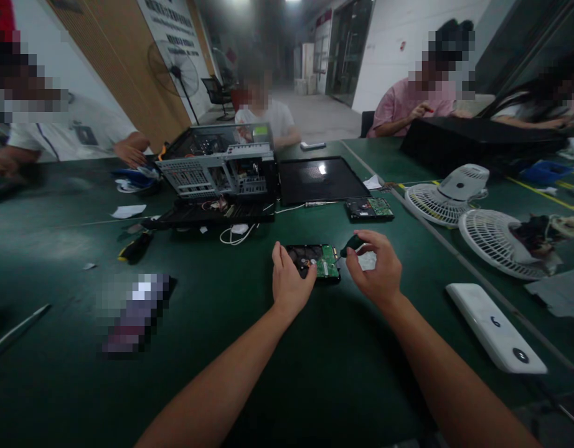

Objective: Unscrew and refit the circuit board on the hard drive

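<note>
A hard drive lies on the green table with its green circuit board facing up. My left hand rests against the drive's near left edge, fingers curled around it. My right hand is just right of the drive, closed on the dark green handle of a screwdriver whose tip points toward the drive's right side.
An opened computer case stands behind, with its black side panel and a second hard drive beside it. Fan parts and a white remote-like box lie at right. Several people sit around the table.
</note>
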A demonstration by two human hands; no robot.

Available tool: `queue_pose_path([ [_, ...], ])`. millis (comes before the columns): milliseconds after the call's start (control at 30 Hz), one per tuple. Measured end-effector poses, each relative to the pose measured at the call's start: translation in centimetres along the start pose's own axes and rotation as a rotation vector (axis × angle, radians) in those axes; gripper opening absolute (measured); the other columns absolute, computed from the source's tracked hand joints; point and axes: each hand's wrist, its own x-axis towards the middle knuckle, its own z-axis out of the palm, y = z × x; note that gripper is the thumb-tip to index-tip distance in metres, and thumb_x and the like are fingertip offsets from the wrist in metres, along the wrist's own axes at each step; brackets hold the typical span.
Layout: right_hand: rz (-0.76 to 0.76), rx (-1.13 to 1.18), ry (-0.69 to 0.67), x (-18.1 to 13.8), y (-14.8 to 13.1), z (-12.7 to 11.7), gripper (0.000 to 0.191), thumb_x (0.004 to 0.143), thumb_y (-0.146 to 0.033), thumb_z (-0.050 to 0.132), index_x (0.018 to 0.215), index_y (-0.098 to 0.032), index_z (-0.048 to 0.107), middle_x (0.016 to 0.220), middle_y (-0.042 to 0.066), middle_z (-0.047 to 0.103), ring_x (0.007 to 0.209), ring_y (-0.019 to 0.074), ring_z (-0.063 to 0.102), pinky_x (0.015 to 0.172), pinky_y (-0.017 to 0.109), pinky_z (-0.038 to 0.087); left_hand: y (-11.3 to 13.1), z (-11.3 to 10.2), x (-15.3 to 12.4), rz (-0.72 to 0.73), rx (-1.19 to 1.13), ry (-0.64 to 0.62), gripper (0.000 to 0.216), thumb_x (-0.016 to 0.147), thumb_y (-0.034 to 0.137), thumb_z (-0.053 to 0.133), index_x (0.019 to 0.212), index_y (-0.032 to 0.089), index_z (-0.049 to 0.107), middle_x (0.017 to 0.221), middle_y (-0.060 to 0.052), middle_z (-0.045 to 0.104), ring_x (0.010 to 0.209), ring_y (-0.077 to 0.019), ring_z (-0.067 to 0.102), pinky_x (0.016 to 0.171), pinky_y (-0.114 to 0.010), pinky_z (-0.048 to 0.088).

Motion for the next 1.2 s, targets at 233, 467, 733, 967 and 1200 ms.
queue_pose_path([
  [233, -0.011, -0.105, 0.021, 0.2, -0.2, -0.2, 0.043, 0.089, -0.022, 0.078, 0.128, -0.025, 0.058, 0.112, 0.006, 0.065, 0.074, 0.0164, 0.063, 0.073, 0.041, 0.062, 0.1, -0.1, -0.1, -0.008, 0.006, -0.007, 0.089, 0.092, 0.05, 0.066, 0.162, 0.009, 0.03, 0.17, -0.022, 0.028, 0.151, -0.0392, 0.045, 0.125, -0.047, 0.041],
  [467, -0.055, -0.09, -0.024, 0.4, -0.5, -0.3, 0.045, 0.092, -0.018, 0.071, 0.135, -0.025, 0.058, 0.114, 0.01, 0.066, 0.09, 0.0223, 0.068, 0.079, 0.045, 0.064, -0.3, 0.2, 0.0, -0.003, 0.036, -0.019, 0.084, 0.093, 0.05, 0.065, 0.16, 0.01, 0.034, 0.165, -0.023, 0.036, 0.149, -0.0398, 0.047, 0.123, -0.051, 0.043],
  [733, 0.012, -0.029, 0.039, -0.3, 0.2, 0.4, 0.049, 0.092, -0.021, 0.077, 0.137, -0.025, 0.057, 0.134, 0.012, 0.07, 0.106, 0.0246, 0.076, 0.083, 0.043, 0.071, -0.4, 0.3, 0.1, 0.024, 0.027, 0.0, 0.077, 0.092, 0.047, 0.068, 0.156, 0.013, 0.041, 0.161, -0.021, 0.041, 0.148, -0.038, 0.048, 0.123, -0.052, 0.043],
  [967, 0.0, -0.006, 0.031, -0.5, 0.2, 0.7, 0.052, 0.093, -0.015, 0.073, 0.141, -0.023, 0.054, 0.142, 0.015, 0.068, 0.109, 0.0257, 0.078, 0.087, 0.044, 0.07, -0.4, 0.2, 0.1, 0.038, 0.031, 0.016, 0.075, 0.092, 0.047, 0.068, 0.154, 0.012, 0.044, 0.159, -0.021, 0.043, 0.146, -0.0373, 0.049, 0.123, -0.051, 0.043],
  [1200, -0.018, -0.107, 0.057, 0.0, 0.1, 0.2, 0.045, 0.09, -0.02, 0.078, 0.13, -0.026, 0.059, 0.124, 0.01, 0.07, 0.097, 0.023, 0.075, 0.078, 0.042, 0.069, -0.5, 0.3, 0.1, 0.041, 0.022, 0.023, 0.072, 0.092, 0.046, 0.069, 0.152, 0.015, 0.045, 0.159, -0.02, 0.043, 0.146, -0.0372, 0.049, 0.122, -0.051, 0.043],
])
